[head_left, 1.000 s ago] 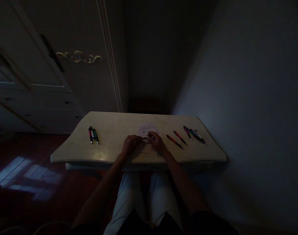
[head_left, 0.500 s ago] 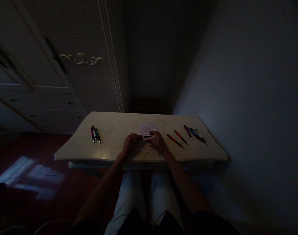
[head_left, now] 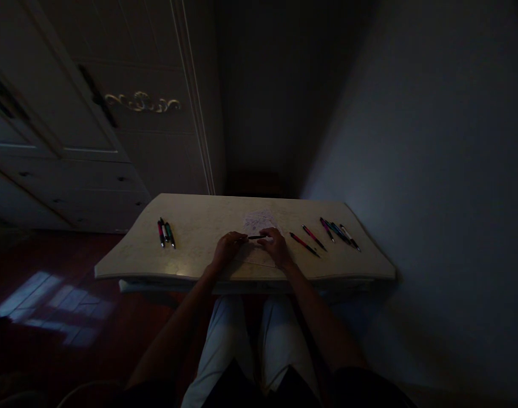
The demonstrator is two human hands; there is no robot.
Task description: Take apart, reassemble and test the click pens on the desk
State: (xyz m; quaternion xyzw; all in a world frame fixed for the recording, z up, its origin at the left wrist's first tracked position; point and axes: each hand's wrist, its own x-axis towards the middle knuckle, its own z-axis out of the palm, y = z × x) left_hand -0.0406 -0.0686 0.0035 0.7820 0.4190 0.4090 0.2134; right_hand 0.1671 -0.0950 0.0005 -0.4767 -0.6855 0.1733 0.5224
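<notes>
Over paper (head_left: 259, 219), two hands (head_left: 227, 247) (head_left: 276, 247), one held pen (head_left: 256, 237)

At centre, the left hand (head_left: 228, 247) and right hand (head_left: 276, 248) cover the ends of the slim dark pen (head_left: 256, 237) and part of the white, scribbled paper sheet (head_left: 259, 220), its marks too small to read. The pale panelled wardrobe (head_left: 152, 150) is cut off at upper left, the pale cloth trousers (head_left: 225, 340) at bottom; shadow blots out the top-centre recess (head_left: 261, 113).

We hold a slim, dark pen (head_left: 257, 237) nearly level between our left hand (head_left: 227, 248) and right hand (head_left: 275, 248), crosswise over pale paper (head_left: 258, 220) bearing dense, scribble-like marks.
</notes>
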